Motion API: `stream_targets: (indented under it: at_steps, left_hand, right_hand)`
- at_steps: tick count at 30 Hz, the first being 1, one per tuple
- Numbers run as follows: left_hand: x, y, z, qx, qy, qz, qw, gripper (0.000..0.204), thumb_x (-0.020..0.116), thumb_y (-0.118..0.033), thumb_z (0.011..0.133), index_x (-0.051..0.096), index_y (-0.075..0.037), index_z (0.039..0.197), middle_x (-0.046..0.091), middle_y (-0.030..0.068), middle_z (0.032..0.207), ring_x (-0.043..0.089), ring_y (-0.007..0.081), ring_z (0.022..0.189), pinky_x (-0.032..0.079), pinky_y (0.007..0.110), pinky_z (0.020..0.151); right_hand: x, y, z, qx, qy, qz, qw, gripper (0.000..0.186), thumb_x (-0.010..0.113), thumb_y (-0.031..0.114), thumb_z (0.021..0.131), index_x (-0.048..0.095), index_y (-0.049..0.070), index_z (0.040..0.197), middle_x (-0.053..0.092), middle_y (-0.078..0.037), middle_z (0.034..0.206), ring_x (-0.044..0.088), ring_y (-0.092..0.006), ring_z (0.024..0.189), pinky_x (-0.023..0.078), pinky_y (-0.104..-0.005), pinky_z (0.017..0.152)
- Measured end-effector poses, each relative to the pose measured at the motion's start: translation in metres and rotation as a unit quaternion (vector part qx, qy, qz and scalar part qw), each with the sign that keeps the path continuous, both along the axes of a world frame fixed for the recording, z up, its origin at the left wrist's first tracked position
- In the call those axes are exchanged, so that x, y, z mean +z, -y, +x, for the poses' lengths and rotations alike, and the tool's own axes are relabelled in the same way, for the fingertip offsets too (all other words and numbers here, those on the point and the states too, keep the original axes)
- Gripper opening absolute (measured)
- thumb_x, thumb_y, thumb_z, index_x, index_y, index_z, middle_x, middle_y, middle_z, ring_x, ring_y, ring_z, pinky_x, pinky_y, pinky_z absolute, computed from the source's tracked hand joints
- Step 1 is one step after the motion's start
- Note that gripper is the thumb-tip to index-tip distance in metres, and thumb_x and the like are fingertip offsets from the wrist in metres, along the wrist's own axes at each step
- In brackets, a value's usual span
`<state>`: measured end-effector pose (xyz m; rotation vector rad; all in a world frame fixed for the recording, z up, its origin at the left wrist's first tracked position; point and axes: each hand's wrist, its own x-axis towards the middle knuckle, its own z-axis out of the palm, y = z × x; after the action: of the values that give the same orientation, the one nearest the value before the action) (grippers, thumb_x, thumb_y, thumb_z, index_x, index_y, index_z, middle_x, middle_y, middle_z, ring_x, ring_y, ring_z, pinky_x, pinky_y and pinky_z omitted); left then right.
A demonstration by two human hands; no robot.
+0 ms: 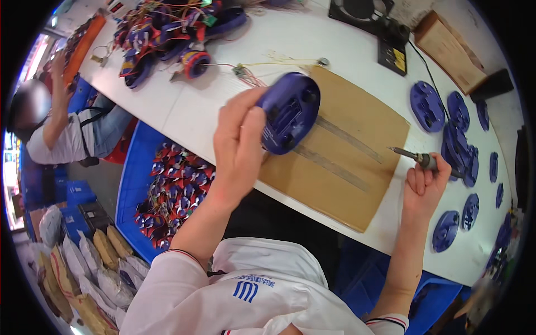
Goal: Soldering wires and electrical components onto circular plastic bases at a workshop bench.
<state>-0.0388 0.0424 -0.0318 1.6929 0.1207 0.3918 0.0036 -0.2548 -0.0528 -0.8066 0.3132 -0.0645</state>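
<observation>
My left hand (237,142) grips an oval dark-blue plastic base (291,113) by its left edge, tilted up above the worktable, with recesses and round holes on the side that shows. Its fingers wrap behind the part and are partly hidden. In my right hand (422,181) is a soldering iron (422,159), held like a pen, its thin metal tip pointing left. Beneath both hands lies a brown cardboard sheet (335,151) with two grey strips across it. Iron tip and plastic base are well apart.
Several similar blue bases (427,106) lie at the right. Wired red-and-blue parts (162,39) are heaped at the far left. A black soldering station (392,56) and cardboard box (449,50) stand at the back. A blue bin (131,184) holds more parts; another person (67,134) sits left.
</observation>
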Motion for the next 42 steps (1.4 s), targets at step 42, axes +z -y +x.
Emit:
stream_targets:
  at_steps: [42]
  left_hand:
    - [-0.062, -0.216, 0.037, 0.351, -0.113, 0.427, 0.826, 0.093, 0.064, -0.054, 0.075, 0.012, -0.023, 0.145, 0.018, 0.0330, 0.140, 0.024, 0.0493, 0.125, 0.024, 0.058, 0.099]
  right_hand:
    - [-0.004, -0.002, 0.002, 0.010, -0.002, 0.006, 1.000, 0.012, 0.052, 0.015, 0.086, 0.056, 0.004, 0.087, 0.037, 0.006, 0.047, 0.019, -0.0023, 0.031, 0.015, -0.0171, 0.031]
